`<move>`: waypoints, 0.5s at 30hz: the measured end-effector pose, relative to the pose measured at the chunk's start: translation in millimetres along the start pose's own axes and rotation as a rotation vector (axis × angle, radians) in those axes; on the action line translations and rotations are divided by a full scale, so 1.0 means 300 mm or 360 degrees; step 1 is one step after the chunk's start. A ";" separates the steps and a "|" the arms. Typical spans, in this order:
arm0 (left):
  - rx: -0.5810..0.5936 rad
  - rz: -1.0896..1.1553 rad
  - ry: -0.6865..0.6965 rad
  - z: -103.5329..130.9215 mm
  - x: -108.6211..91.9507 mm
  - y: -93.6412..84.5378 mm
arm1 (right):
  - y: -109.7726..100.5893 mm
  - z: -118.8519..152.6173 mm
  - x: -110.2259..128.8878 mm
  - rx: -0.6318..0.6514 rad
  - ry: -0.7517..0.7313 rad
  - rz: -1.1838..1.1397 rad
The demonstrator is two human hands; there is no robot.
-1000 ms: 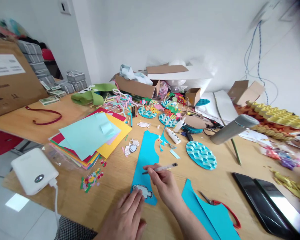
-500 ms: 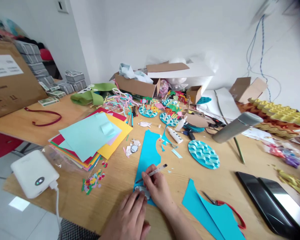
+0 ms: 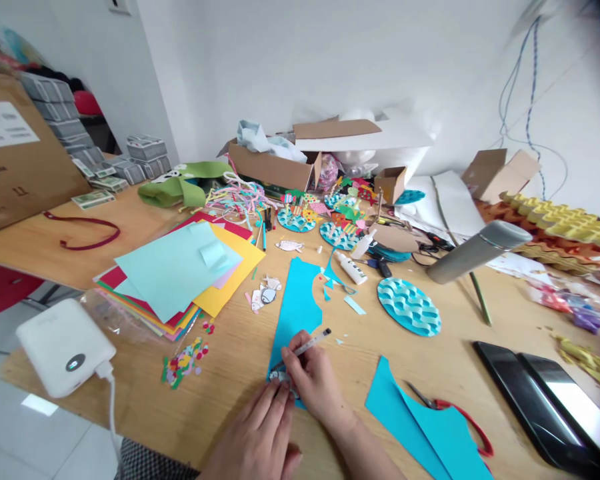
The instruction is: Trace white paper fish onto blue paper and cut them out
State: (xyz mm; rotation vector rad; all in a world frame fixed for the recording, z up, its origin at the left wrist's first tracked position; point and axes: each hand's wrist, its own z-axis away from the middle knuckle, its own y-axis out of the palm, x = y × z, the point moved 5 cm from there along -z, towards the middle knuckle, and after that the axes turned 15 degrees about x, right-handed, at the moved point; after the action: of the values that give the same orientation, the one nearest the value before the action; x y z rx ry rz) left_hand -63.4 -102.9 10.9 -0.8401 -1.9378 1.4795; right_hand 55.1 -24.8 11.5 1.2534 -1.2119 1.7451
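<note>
Two hands are at work on the near end of one blue paper strip (image 3: 296, 293): the left hand (image 3: 263, 423) lies flattened, grasping nothing, its fingertips pressing one fish cutout (image 3: 281, 377) onto the strip, while the right hand (image 3: 313, 377) grips one pen (image 3: 314, 341), its point at the cutout's upper edge. The cutout is thus beneath the left fingertips and just left of the right hand, partly covered by both. Left of the strip are a small cluster of paper fish (image 3: 267, 295), overlapping too closely to count surely, one heap of paper confetti (image 3: 184, 361), one stack of coloured paper (image 3: 173, 270) and one white power bank (image 3: 55, 343) with a lit display, its digits unreadable. Right of the strip lie one wavy blue oval (image 3: 409, 307), one pair of red-handled scissors (image 3: 467, 417) on blue paper (image 3: 397, 413), and two dark slabs (image 3: 523, 407). Beyond the strip's far end are one white fish (image 3: 290, 246) and, to its right, two white bottles (image 3: 353, 268), their labels too small to read. Far left of the strip, one large carton (image 3: 27, 167) carries printed symbols and one white label (image 3: 5, 125) with illegible print; all these sit on the desk (image 3: 230, 353).
</note>
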 end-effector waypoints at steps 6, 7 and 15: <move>0.0003 -0.0027 -0.0005 0.000 0.000 -0.002 | 0.002 0.000 0.002 0.0026 0.0001 0.0032; -0.0004 -0.0027 -0.0004 -0.001 0.000 -0.005 | 0.003 0.001 0.002 0.0031 0.0000 0.0034; -0.0042 -0.0030 -0.0024 -0.012 0.002 -0.029 | 0.005 -0.003 0.008 0.0031 -0.0004 0.0077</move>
State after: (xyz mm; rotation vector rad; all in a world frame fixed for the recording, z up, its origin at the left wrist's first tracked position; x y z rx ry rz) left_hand -62.4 -102.1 20.2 -0.8223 -1.9750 1.4563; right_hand 52.7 -24.4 13.1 1.2473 -1.2387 1.7943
